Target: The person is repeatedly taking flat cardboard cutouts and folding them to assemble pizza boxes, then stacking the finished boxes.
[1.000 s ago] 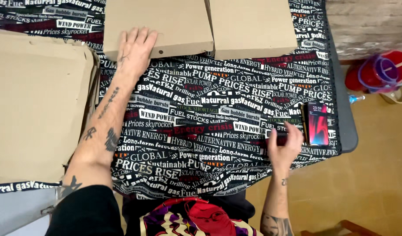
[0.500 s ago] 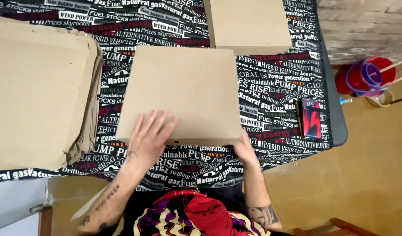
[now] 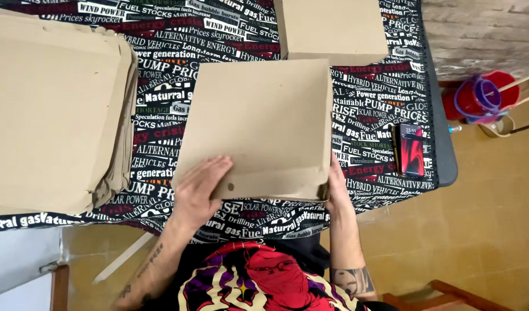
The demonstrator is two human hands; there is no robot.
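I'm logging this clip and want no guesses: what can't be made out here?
Head view only:
- Right hand: fingers hidden behind the cardboard box.
- Box contents: closed, unseen.
- Cardboard stack: cut off by the left edge; sheet count unclear.
- Second box: cut by the top edge.
- Phone screen: too small.
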